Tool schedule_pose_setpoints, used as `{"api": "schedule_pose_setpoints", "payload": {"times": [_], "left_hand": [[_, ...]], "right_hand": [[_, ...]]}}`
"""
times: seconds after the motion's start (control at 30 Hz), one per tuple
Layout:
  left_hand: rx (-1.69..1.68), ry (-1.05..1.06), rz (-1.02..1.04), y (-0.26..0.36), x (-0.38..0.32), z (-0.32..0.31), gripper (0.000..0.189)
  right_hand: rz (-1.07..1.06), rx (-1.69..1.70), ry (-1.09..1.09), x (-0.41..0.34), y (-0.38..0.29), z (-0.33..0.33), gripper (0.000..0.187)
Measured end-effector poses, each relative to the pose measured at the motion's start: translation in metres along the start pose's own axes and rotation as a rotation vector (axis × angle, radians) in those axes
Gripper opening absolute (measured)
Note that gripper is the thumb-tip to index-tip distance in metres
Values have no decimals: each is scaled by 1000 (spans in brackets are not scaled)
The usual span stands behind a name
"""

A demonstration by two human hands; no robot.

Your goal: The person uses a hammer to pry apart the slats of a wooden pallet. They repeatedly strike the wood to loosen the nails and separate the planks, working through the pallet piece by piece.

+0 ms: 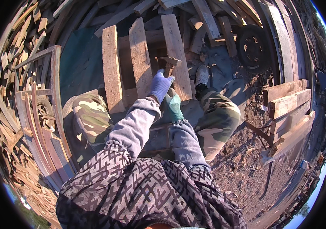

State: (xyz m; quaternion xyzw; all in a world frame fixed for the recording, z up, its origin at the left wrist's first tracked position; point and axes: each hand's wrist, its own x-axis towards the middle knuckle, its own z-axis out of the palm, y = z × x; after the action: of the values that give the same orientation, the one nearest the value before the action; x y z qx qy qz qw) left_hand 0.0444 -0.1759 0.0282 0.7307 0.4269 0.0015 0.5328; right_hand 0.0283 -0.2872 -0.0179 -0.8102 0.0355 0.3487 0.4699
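A hammer (172, 61) with a metal head and a wooden handle is held over the gap between the middle and right planks. My left hand (161, 85), in a purple glove, closes around its handle just below the head. Directly below, my right hand (173, 103), in a green glove, touches or nearly touches the left; its fingers and the handle's lower end are hidden. Three thick boards lie side by side across timber supports: a left board (112, 68), a middle board (140, 54) and a right board (177, 54). A thin rusty piece shows beside the hammer head.
My knees flank the boards. Scrap wood (17, 171) is heaped at left, with a wooden frame (56, 74) near it. A wheel with a tire (251, 48) stands upper right. Stacked boards (290, 100) and chip-strewn ground (237, 177) lie at right; a dark green sheet (78, 63) is upper left.
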Motion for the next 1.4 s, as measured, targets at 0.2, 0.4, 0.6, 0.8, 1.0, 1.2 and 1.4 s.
{"api": "schedule_pose_setpoints", "payload": {"times": [0.2, 0.4, 0.6, 0.8, 1.0, 1.2, 1.4], "left_hand": [[247, -39, -30, 7, 14, -15, 58], [-262, -268, -14, 10, 13, -59, 34], [-150, -6, 251, 13, 13, -70, 36], [-29, 48, 614, 29, 37, -17, 36], [427, -93, 1020, 66, 70, 51, 42], [871, -355, 983, 57, 70, 63, 37], [782, -397, 1033, 57, 71, 68, 38]], "right_hand": [[100, -290, -32, 10, -5, 20, 75], [78, 555, -216, -18, -57, -16, 23], [-125, 547, -24, -53, -146, -120, 27], [-304, 562, -42, 0, -196, -289, 35], [-211, 118, 286, 116, -150, -339, 18], [-156, -148, 439, 306, -113, -346, 34], [-193, -371, 571, 435, -3, -366, 27]]}}
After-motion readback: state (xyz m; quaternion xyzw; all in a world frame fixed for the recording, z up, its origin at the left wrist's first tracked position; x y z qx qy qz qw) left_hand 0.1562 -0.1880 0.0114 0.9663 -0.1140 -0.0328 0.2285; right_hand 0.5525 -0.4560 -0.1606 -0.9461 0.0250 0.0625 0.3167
